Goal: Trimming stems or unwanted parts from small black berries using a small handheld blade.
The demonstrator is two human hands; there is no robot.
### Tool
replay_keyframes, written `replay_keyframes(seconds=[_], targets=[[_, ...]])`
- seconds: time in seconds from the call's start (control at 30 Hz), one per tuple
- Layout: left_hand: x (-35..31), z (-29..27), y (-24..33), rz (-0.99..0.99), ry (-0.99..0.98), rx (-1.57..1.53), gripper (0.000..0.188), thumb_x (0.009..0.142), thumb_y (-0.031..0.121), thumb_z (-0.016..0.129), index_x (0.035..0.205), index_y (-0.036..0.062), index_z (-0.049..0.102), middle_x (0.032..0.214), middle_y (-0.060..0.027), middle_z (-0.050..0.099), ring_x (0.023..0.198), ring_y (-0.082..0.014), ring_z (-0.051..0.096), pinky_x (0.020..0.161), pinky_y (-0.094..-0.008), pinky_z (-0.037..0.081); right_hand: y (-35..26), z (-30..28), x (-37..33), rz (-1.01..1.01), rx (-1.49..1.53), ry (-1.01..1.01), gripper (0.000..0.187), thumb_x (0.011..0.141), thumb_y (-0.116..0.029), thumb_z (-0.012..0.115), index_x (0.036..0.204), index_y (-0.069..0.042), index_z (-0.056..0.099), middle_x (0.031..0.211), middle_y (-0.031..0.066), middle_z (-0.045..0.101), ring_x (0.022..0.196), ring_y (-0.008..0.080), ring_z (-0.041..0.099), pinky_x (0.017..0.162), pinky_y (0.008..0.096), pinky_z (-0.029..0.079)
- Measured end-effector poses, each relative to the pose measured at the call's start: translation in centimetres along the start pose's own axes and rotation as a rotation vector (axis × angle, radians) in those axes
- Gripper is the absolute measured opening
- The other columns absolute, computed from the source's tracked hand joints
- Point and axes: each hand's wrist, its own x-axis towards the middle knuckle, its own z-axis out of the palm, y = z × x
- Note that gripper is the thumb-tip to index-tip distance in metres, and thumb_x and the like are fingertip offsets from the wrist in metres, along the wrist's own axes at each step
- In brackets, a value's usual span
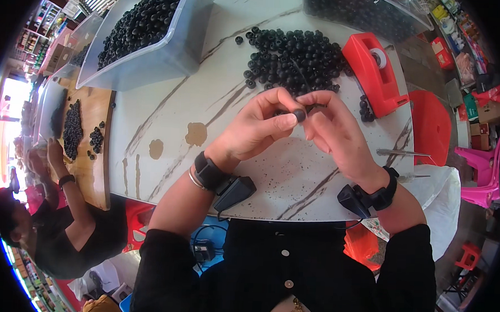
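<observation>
My left hand (254,125) is closed, with a dark round bead (300,115) pinched between thumb and index finger. My right hand (340,135) meets it, fingers bent together around something thin and dark that is mostly hidden. Just beyond both hands lies a heap of black beads (299,60), several showing holes, loose on the white marbled table (168,113). A thin dark line, possibly a cord, crosses part of the heap.
A red tape dispenser (370,77) stands right of the heap, with tweezers (401,153) near the table's right edge. Clear tubs (182,47) of black beads sit at the back. Dark specks dot the tabletop. At left, another person (63,226) works at a wooden board (93,171).
</observation>
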Motion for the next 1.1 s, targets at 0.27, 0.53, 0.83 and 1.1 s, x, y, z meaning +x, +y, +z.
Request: replay_keyframes(seconds=[0.27, 0.53, 0.83, 1.1], targets=[[-0.27, -0.06, 0.30, -0.033, 0.031, -0.096, 0.018, 0.083, 0.014, 0.060, 0.096, 0.0088, 0.049, 0.092, -0.0056, 0.053, 0.068, -0.0053, 0.042, 0.055, -0.0168, 0.032, -0.44, -0.30, -0.16, -0.202, -0.360, -0.111, 0.036, 0.091, -0.017, 0.042, 0.124, -0.003, 0.038, 0.074, 0.0008, 0.051, 0.062, 0.0037, 0.043, 0.057, 0.0166, 0.033], [-0.13, -0.67, 0.21, 0.010, -0.092, -0.181, 0.018, 0.083, 0.005, 0.056, 0.100, 0.0063, 0.050, 0.092, -0.0076, 0.058, 0.080, -0.0103, 0.056, 0.067, -0.0178, 0.046, -0.03, -0.11, -0.13, -0.318, -0.484, -0.049, 0.035, 0.086, -0.009, 0.051, 0.120, -0.005, 0.044, 0.061, 0.0015, 0.047, 0.055, 0.0071, 0.046, 0.054, 0.0195, 0.038], [-0.31, -0.02, 0.37, -0.047, 0.073, -0.075, 0.024, 0.082, 0.013, 0.061, 0.097, 0.0048, 0.045, 0.094, -0.0104, 0.057, 0.077, -0.0109, 0.054, 0.055, -0.0149, 0.038, 0.08, -0.09, -0.20, -0.366, -0.497, -0.034, 0.030, 0.085, -0.005, 0.053, 0.114, -0.004, 0.048, 0.071, 0.0042, 0.052, 0.057, 0.0070, 0.048, 0.053, 0.0207, 0.040], [-0.15, -0.11, 0.29, -0.040, -0.065, -0.192, 0.014, 0.085, 0.015, 0.058, 0.093, 0.0053, 0.053, 0.088, -0.0050, 0.055, 0.075, -0.0074, 0.052, 0.060, -0.0156, 0.041, 0.28, -0.38, -0.06, -0.146, -0.160, -0.134, 0.030, 0.092, -0.016, 0.041, 0.119, -0.003, 0.040, 0.076, 0.0006, 0.049, 0.057, 0.0021, 0.036, 0.053, 0.0144, 0.030]])
